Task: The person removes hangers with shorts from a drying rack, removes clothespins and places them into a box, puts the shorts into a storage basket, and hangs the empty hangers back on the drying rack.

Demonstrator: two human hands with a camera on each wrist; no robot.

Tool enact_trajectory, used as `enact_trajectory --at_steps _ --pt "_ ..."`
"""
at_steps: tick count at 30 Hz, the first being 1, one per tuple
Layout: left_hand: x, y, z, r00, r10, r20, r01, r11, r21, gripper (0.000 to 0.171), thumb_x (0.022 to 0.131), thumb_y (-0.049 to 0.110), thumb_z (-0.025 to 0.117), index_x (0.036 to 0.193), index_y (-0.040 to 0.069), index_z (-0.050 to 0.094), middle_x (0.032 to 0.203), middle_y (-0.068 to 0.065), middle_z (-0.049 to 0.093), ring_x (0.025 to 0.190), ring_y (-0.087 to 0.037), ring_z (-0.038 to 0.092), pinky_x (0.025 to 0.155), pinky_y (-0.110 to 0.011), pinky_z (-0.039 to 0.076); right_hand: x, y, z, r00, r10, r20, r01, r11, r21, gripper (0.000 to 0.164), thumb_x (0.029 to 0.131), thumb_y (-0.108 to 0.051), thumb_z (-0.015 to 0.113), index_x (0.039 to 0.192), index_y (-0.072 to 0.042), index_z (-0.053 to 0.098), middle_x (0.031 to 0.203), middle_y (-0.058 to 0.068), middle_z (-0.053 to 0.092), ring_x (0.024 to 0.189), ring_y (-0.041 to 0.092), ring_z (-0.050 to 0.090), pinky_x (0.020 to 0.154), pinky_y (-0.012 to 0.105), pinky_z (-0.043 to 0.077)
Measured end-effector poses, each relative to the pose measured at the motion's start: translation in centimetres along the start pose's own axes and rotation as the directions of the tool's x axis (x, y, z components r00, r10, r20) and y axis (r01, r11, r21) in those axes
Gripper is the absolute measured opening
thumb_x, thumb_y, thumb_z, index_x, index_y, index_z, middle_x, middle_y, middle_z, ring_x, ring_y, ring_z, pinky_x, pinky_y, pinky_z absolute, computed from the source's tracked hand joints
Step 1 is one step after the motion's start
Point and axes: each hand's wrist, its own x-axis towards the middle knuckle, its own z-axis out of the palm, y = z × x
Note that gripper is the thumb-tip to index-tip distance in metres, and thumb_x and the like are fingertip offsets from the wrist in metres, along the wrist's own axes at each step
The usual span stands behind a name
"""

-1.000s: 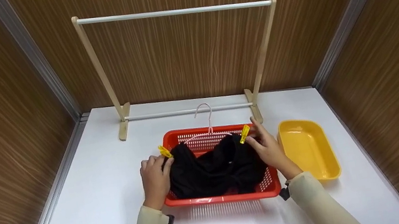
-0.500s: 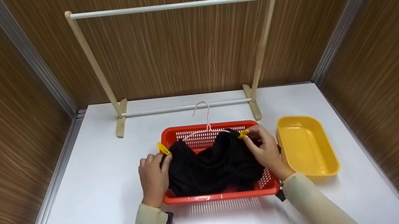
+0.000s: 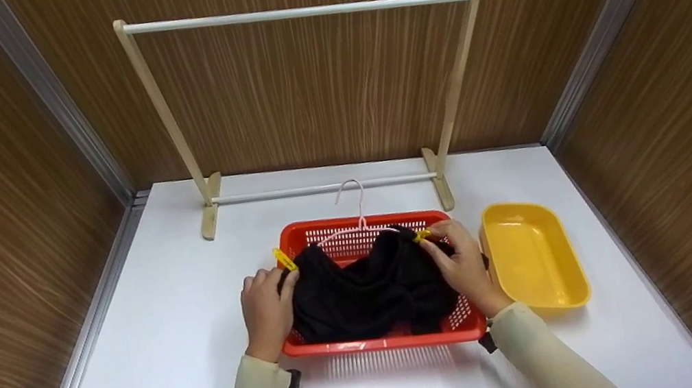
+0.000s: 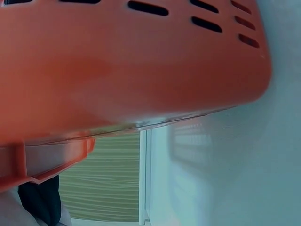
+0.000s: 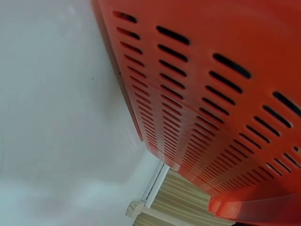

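A black garment (image 3: pixel 356 300) hangs on a pink hanger (image 3: pixel 360 209) and lies bunched over a red basket (image 3: pixel 383 343). My left hand (image 3: pixel 266 311) pinches the garment's left edge, just below a yellow clothespin (image 3: pixel 285 260) standing up at that shoulder. At the opposite shoulder my right hand (image 3: pixel 465 265) pinches a second yellow clothespin (image 3: pixel 421 235) between thumb and fingers. Part of that clothespin is hidden by the fingers. Mostly the outer basket wall (image 4: pixel 131 70) fills the left wrist view, with dark cloth (image 4: pixel 44 200) low in its corner. Slotted basket side (image 5: pixel 188 101) fills much of the right wrist view.
Behind the basket stands a wooden rack with a white top bar (image 3: pixel 296 12) and a low crossbar (image 3: pixel 317 189). A yellow tray (image 3: pixel 537 261) sits right of the basket on the white table (image 3: pixel 151 322). Wood-grain panels (image 3: pixel 317 101) enclose the table at back and sides.
My right hand has closed on the right clothespin, which has gone from upright to lying sideways at the shoulder. My left hand keeps its hold. The head view has shifted slightly.
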Motion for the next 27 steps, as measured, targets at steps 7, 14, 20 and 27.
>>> enact_trajectory --at_steps 7,14,20,27 --pt "0.02 -0.07 -0.13 0.999 0.015 -0.032 -0.015 1.000 0.020 0.031 0.101 0.037 0.067 0.089 0.009 0.072 0.081 -0.008 0.060 0.079 -0.033 0.052 0.075 -0.043 0.040 -0.07 -0.09 0.13 1.000 0.018 0.017 -0.018 1.000 0.020 0.020 0.081 0.021 0.074 0.096 0.012 0.064 0.094 0.025 0.064 0.084 0.032 0.058 0.082 0.022 0.046" --pt "-0.04 -0.06 0.13 1.000 0.012 -0.029 -0.012 1.000 0.012 0.032 0.103 0.037 0.064 0.087 0.010 0.070 0.080 -0.007 0.060 0.077 -0.032 0.051 0.074 -0.042 0.040 -0.21 0.20 -0.12 0.997 0.055 0.054 -0.057 0.998 0.038 0.017 0.084 0.019 0.072 0.096 0.012 0.062 0.096 0.026 0.063 0.083 0.032 0.057 0.079 0.024 0.045" --pt "-0.23 -0.14 0.07 1.000 0.000 -0.023 0.000 1.000 0.003 0.033 0.103 0.037 0.063 0.084 0.011 0.069 0.080 -0.008 0.060 0.076 -0.032 0.051 0.073 -0.042 0.040 -0.31 0.23 -0.02 0.998 0.038 0.049 -0.040 0.998 0.045 0.017 0.082 0.021 0.072 0.087 0.011 0.061 0.094 0.028 0.063 0.084 0.036 0.058 0.080 0.024 0.046" --pt "-0.09 -0.10 0.16 1.000 0.005 -0.029 -0.005 1.000 0.007 0.033 0.103 0.038 0.064 0.084 0.011 0.069 0.078 -0.007 0.059 0.076 -0.032 0.051 0.073 -0.043 0.039 -0.28 -0.02 -0.32 0.999 0.022 0.046 -0.025 0.998 0.060 0.016 0.082 0.022 0.072 0.089 0.010 0.063 0.094 0.028 0.064 0.084 0.034 0.061 0.084 0.020 0.047"
